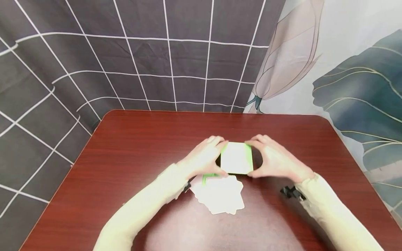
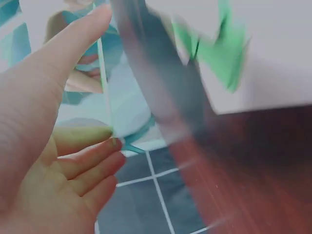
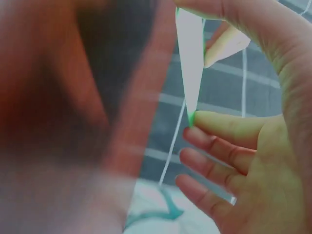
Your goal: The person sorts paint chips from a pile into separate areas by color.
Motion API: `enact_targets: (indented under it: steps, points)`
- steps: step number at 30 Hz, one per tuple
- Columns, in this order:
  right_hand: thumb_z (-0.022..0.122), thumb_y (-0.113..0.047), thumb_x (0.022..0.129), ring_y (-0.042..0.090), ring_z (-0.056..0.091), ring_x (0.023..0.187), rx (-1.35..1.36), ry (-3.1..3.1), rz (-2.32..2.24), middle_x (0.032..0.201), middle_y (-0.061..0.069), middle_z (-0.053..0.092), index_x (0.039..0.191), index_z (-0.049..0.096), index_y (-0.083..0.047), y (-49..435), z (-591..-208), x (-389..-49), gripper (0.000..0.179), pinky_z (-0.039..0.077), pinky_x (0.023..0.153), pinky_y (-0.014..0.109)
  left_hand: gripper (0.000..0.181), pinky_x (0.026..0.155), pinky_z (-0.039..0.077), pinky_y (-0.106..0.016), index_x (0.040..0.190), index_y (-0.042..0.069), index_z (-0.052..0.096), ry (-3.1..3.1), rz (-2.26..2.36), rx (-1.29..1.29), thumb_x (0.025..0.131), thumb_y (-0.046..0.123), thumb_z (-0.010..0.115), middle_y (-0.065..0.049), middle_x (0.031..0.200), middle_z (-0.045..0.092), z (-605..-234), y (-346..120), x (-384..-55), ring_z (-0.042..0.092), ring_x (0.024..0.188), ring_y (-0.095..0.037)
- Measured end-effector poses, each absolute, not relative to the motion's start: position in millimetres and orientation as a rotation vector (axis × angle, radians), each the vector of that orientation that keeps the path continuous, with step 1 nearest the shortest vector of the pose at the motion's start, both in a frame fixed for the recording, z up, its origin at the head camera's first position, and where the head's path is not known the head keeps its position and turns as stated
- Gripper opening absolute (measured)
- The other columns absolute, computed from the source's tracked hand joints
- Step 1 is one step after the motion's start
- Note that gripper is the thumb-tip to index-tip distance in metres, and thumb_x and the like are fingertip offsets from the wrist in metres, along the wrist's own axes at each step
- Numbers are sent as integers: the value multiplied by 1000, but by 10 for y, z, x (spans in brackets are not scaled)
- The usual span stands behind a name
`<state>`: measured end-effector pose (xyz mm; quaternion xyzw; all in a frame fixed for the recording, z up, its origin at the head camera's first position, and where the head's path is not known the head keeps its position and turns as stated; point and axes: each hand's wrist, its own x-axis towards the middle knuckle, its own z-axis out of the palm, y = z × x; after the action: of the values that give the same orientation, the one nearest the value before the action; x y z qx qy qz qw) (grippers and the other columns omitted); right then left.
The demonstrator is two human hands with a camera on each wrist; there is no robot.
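Note:
A squarish white card (image 1: 237, 158) with bright green edges is held between both hands above the table. My left hand (image 1: 202, 157) pinches its left side, with the thumb at the near corner and fingers at the far corner. The right hand (image 1: 274, 160) grips the opposite side the same way. In the right wrist view the card (image 3: 191, 58) appears narrow, seen at a steep angle; its thin edge (image 2: 104, 78) shows in the left wrist view. Just nearer the body lies a loose, overlapping pile of white cards (image 1: 220, 197), some green showing near the left wrist.
The cards lie on a reddish-brown wooden table (image 1: 150, 139) with rounded far corners. Behind it hangs a dark grid-patterned cloth (image 1: 185, 62), and a leaf-patterned cloth (image 1: 292, 69) hangs at the right.

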<state>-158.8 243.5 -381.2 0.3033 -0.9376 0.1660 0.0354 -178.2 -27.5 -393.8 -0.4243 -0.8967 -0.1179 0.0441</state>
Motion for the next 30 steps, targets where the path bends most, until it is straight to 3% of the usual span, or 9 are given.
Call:
enact_targets:
  steps: [5, 13, 19, 26, 30]
  points:
    - [94, -42, 55, 27, 52, 108, 887, -2955, 398, 120, 6, 57, 129, 66, -4, 2581, -3828, -1991, 88, 50, 87, 45, 104, 107, 39, -30, 145, -2, 52, -2792, -356, -1262, 69, 62, 87, -10, 134, 54, -4005, -21, -2157, 50, 123, -25]
    - [88, -39, 63, 29, 52, 109, 855, -3131, 337, 124, 11, 56, 132, 64, -2, 2620, -3992, -2291, 82, 52, 86, 49, 90, 102, 41, -26, 138, 3, 59, -2954, -481, -1231, 72, 58, 87, -9, 128, 55, -4192, 160, -2398, 50, 117, -24]
    - [85, -36, 66, 32, 51, 118, 821, -3220, 396, 132, 15, 53, 138, 60, 1, 2652, -4023, -2352, 84, 50, 91, 50, 81, 102, 41, -25, 134, 7, 64, -3013, -532, -1217, 74, 57, 87, -8, 130, 52, -4188, 198, -2458, 48, 119, -24]
    - [87, -38, 69, 33, 50, 122, 823, -3183, 477, 138, 17, 51, 144, 53, 2, 2631, -3983, -2285, 92, 48, 96, 52, 101, 108, 36, -25, 147, -3, 49, -2950, -516, -1232, 75, 59, 84, -11, 139, 51, -4162, 159, -2442, 47, 125, -26]
    - [91, -46, 67, 31, 49, 126, 828, -3098, 553, 140, 13, 53, 145, 52, -2, 2574, -3855, -2079, 97, 47, 98, 54, 105, 110, 36, -28, 149, -3, 46, -2889, -540, -1230, 75, 62, 83, -11, 141, 51, -3988, 31, -2300, 47, 127, -27]
